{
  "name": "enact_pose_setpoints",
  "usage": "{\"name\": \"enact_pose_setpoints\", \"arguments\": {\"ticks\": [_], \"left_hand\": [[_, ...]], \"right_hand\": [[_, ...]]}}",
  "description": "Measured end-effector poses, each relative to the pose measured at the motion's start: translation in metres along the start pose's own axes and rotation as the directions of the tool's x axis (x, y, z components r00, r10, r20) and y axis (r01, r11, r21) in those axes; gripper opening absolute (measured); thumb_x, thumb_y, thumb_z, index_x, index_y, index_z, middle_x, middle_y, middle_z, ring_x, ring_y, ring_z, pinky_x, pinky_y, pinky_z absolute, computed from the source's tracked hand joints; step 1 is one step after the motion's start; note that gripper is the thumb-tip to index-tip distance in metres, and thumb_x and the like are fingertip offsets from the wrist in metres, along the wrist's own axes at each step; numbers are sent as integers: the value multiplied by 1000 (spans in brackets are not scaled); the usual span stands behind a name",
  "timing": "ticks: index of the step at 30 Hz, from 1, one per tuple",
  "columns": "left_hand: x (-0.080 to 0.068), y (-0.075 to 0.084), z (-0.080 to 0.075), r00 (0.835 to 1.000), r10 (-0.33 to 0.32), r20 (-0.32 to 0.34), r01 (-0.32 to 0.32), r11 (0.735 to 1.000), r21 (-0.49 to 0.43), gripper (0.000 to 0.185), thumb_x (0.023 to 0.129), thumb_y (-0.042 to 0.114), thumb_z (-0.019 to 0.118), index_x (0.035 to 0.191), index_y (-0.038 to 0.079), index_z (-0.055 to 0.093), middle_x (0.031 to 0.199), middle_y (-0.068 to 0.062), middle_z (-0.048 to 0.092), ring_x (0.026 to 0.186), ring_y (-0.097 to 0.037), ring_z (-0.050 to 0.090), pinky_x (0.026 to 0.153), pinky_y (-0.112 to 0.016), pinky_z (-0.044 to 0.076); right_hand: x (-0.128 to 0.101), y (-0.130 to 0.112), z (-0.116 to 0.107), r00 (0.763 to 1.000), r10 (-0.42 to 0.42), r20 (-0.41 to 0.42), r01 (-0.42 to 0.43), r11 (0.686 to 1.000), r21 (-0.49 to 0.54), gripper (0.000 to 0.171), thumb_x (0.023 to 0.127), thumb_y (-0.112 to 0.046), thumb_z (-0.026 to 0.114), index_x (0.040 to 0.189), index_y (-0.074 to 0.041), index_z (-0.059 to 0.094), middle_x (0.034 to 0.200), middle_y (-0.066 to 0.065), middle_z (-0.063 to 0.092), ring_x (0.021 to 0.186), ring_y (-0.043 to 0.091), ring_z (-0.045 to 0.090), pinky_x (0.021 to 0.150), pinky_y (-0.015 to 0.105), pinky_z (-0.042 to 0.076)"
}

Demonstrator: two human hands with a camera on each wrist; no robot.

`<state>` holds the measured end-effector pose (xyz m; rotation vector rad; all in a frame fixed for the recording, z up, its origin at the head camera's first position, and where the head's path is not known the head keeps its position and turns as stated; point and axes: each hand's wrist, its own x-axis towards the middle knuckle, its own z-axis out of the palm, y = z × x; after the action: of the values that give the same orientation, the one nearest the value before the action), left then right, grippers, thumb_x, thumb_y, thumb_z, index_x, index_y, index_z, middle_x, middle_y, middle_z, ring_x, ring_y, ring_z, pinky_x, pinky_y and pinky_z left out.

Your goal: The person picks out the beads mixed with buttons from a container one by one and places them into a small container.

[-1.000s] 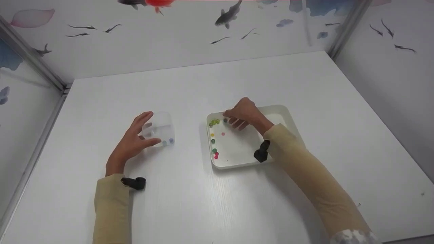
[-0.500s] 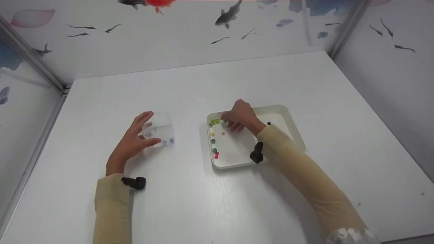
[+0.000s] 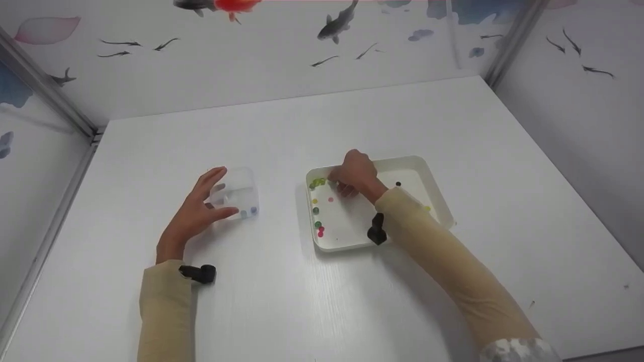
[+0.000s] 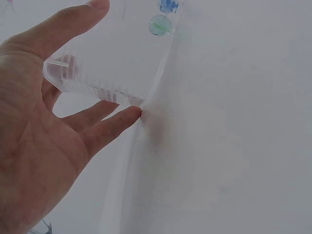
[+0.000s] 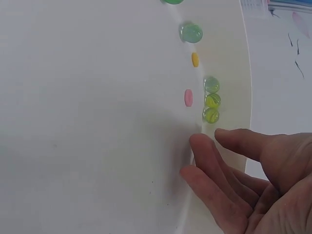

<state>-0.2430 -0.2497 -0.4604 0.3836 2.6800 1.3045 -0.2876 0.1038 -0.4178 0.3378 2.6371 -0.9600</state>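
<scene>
A clear plastic box (image 3: 245, 193) stands tilted toward the camera's left side of the table, with my left hand (image 3: 193, 211) holding it, thumb on one side and fingers on the other. Inside it lie a green marble (image 4: 160, 25) and a blue piece (image 4: 168, 6). My right hand (image 3: 356, 171) reaches down into the far left corner of a white tray (image 3: 438, 188). In the right wrist view its thumb and forefinger stand slightly apart beside a row of yellow-green marbles (image 5: 212, 101), with nothing visible between them. The dark marble seen there earlier is hidden.
Along the tray's left side lie a pink bead (image 5: 188, 98), a yellow bead (image 5: 195, 59), green marbles (image 5: 191, 32) and red beads (image 3: 321, 231). Farther right are a black bead (image 3: 398, 184) and a yellow one (image 3: 427, 208). Printed wall panels enclose the white table (image 3: 282, 301).
My right hand has shifted a little left and down in the tray, covering the dark marble. The black and yellow beads on the right have come into view. The left hand stays on the box.
</scene>
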Motion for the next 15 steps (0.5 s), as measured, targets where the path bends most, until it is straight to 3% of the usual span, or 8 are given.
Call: {"name": "enact_pose_setpoints", "arguments": {"ticks": [7,15], "left_hand": [[-1,-1,-1,1000,25,0,-25,1000,-6,93,85,31,81,160,27,25,169,0,15,151,-38,31,115,-63,35],[0,0,-1,1000,25,4,-25,999,22,93,86,30,80,161,25,24,169,-3,14,151,-39,29,116,-61,35]], "right_hand": [[0,-2,1,1000,-18,-23,17,999,-49,16,89,-16,68,93,-2,72,75,11,74,59,17,71,49,24,51],[3,3,-6,998,13,63,-18,997,79,20,89,-16,70,98,1,72,77,10,74,60,16,72,58,28,60]]}}
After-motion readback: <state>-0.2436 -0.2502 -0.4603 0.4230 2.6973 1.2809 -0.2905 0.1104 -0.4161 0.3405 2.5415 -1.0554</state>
